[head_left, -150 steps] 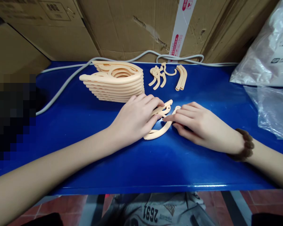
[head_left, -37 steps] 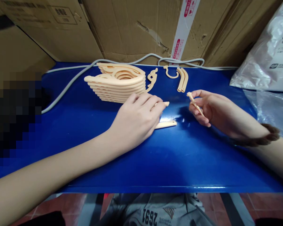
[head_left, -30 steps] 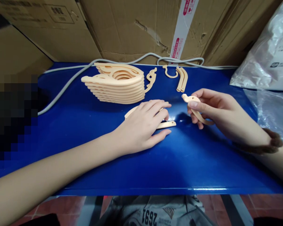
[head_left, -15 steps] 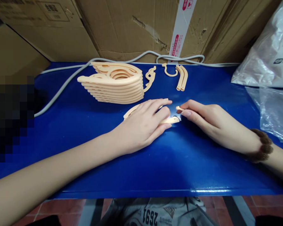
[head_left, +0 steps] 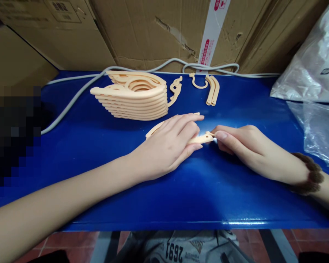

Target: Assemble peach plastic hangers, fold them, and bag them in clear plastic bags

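My left hand (head_left: 171, 142) lies over a cream plastic folding hanger part (head_left: 201, 139), its thumb along the near edge and its fingers across the top. Much of the part is hidden under the palm; a curved arm shows behind and an end with a hole sticks out at the right. My right hand (head_left: 242, 148) pinches a small cream plastic piece (head_left: 209, 133) between thumb and forefinger, right at that end. Most of the small piece is covered by the fingers. Behind the left hand stands a stack of cream plastic hanger bodies (head_left: 134, 98).
On the blue table (head_left: 164, 201), loose cream parts lie at the back: a piece with small loops (head_left: 176, 89), a hook (head_left: 199, 86) and two curved arms (head_left: 212, 91). A grey cable (head_left: 71, 106) runs behind, before cardboard boxes (head_left: 142, 33). Plastic bags (head_left: 304, 69) sit at right.
My right hand has come down and brought the small piece from just above the hanger part to its right end. The left hand keeps its hold, shifted very slightly.
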The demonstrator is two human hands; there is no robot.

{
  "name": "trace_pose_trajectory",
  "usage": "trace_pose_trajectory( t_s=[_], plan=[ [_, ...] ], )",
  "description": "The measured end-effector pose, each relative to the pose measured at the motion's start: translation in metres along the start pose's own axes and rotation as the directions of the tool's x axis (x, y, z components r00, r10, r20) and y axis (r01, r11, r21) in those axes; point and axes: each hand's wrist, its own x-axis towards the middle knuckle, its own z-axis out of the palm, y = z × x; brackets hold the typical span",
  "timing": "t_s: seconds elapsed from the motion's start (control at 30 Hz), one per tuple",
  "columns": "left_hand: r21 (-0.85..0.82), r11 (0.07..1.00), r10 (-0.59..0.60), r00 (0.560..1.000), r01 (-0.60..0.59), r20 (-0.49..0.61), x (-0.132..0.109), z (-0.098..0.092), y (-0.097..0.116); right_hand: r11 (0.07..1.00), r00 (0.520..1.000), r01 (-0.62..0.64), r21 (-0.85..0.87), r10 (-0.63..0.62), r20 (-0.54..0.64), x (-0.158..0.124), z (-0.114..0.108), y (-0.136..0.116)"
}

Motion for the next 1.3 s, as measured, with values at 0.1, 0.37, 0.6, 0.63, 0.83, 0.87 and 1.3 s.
trace_pose_trajectory(
  t_s=[0.1, 0.37, 0.6, 0.63, 0.83, 0.87, 1.3],
  plan=[
    [-0.006, 1.0, 0.0, 1.0, 0.0, 0.008, 0.001, -0.002, 0.0, 1.0, 0.999, 0.02, -0.006, -0.02, 0.038, 0.0, 0.0, 0.001],
    [0.054, 0.998, 0.005, 0.997, -0.01, 0.082, 0.003, -0.004, 0.002, 0.974, 0.992, 0.124, -0.189, -0.124, 0.012, -0.005, 0.006, 0.008],
    [0.098, 0.995, 0.017, 0.993, -0.028, 0.118, 0.002, -0.003, 0.001, 0.892, 0.983, 0.14, -0.429, -0.176, -0.045, -0.012, 0.008, 0.011],
    [0.1, 0.994, 0.021, 0.994, -0.032, 0.111, 0.002, -0.003, 0.0, 0.882, 0.981, 0.145, -0.449, -0.186, -0.049, -0.012, 0.009, 0.011],
    [0.096, 0.994, 0.037, 0.992, -0.049, 0.121, 0.003, -0.004, 0.0, 0.798, 0.966, 0.16, -0.581, -0.248, -0.075, -0.013, 0.01, 0.012],
    [0.097, 0.994, 0.039, 0.992, -0.051, 0.121, 0.003, -0.004, 0.0, 0.786, 0.964, 0.16, -0.597, -0.256, -0.079, -0.013, 0.01, 0.012],
    [0.106, 0.993, 0.026, 0.988, -0.043, 0.153, 0.003, -0.006, -0.001, 0.649, 0.955, 0.145, -0.747, -0.288, -0.065, -0.013, 0.01, 0.01]
  ],
)
